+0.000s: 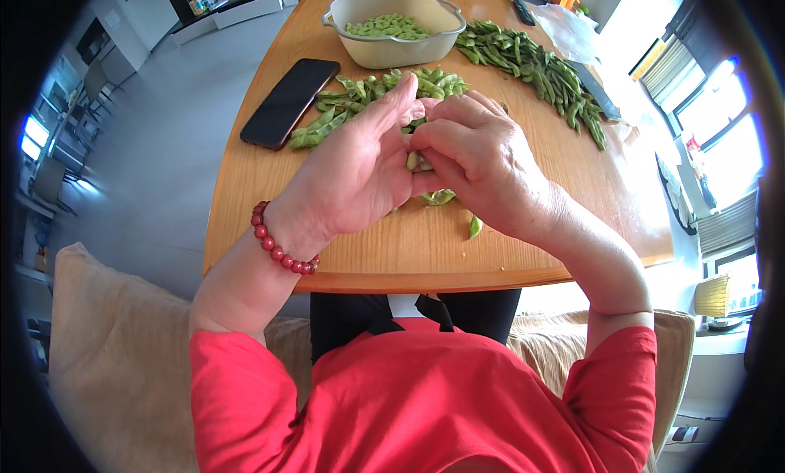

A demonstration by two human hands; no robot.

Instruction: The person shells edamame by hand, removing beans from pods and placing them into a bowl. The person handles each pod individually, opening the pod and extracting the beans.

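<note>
My left hand [362, 172] is cupped palm up, with a few shelled green soybeans [417, 161] lying at its fingers. Over them bends my right hand [484, 154], thumb and fingers curled together against the left palm. What its fingertips pinch is hidden between the hands. Just beyond, a heap of plump soybean pods [438, 83] lies on the wooden table [368, 261], partly covered by my hands. Below my hands are an opened pod [439, 196] and a small green piece of pod [475, 226].
A cream plastic basin [392, 51] holding shelled beans [389, 27] stands at the back. To the left lies a black smartphone [290, 103]. More pods on stems [533, 65] stretch along the right, beside a clear plastic bag [567, 31] and a dark remote control [523, 11].
</note>
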